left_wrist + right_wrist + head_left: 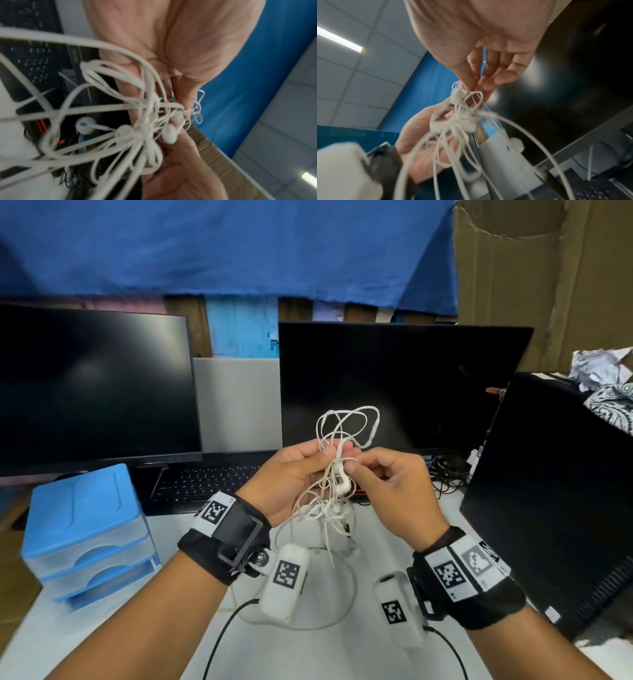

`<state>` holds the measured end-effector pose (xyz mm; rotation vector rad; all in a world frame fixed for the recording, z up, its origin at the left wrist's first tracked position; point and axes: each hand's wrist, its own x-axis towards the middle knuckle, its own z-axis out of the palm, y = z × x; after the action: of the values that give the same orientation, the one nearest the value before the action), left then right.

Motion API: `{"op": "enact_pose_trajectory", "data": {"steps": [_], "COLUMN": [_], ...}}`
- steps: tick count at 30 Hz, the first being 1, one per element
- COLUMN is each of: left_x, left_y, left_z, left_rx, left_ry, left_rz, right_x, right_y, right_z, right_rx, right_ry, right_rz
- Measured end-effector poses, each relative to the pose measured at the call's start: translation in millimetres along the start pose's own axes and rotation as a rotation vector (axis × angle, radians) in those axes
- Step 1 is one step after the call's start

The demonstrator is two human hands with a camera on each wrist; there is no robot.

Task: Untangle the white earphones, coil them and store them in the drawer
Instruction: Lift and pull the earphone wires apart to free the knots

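Both hands are raised above the white desk (102, 645), meeting over its middle with the earphones (337, 474) between them. The left hand (291, 477) pinches the tangle near its top between thumb and fingers, and the left wrist view shows the knot of cord and several earbuds bunched against its fingertips (178, 120). The right hand (394, 491), just right of the earphones, has its thumb and forefinger closed on a strand at the same knot; the other fingers (503, 78) are loosely curled and hold nothing — clear in the right wrist view. Loops of cord stand up above the pinch, and longer loops hang down toward the desk below the hands.

Left of the earphones, at the desk's left edge, sits the drawer unit (89, 535) — blue top, clear fronts, its drawers closed as far as the head view shows. Beyond the earphones lies a black keyboard (205, 481). Behind that stand two dark monitors: one (96, 388) to the left, one (404, 385) straight behind the earphones. A black computer case (548, 491) stands to the right. Farthest back hangs a blue cloth (222, 244).
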<state>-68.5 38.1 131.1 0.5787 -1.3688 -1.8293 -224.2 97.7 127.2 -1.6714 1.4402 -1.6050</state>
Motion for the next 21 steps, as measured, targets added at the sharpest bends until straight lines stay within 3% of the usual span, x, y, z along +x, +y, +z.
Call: {"op": "enact_pose_trajectory", "data": {"steps": [6, 8, 10, 12, 14, 17, 21], "left_x": [-0.1, -1.4, -2.1, -2.5, -3.6, -7.3, -11.1], "left_y": [-1.5, 1.5, 1.4, -0.9, -2.8, -4.2, -3.8], "left_z": [-5.5, -4.8, -3.0, 0.1, 3.6, 9.0, 11.6], "left_rx": [0.181, 0.189, 0.17, 0.167, 0.168, 0.178, 0.188], "left_ry": [0.168, 0.175, 0.167, 0.175, 0.172, 0.16, 0.179], "left_rz": [0.06, 0.067, 0.069, 0.078, 0.084, 0.079, 0.107], "right_x": [10.7, 14.1, 13.3, 7.1, 0.0, -2.9, -0.6], "right_y": [-8.9, -7.1, -4.6, -6.6, -9.3, -8.0, -8.7], "right_z": [-26.2, -31.6, -30.8, -24.4, -14.4, -5.4, -5.2], "right_rx": [0.405, 0.392, 0.159, -0.03, -0.118, -0.237, -0.215], "right_ry": [0.008, 0.017, 0.127, 0.21, 0.141, -0.021, -0.077], "right_rz": [0.265, 0.296, 0.185, -0.025, -0.14, -0.093, -0.088]}}
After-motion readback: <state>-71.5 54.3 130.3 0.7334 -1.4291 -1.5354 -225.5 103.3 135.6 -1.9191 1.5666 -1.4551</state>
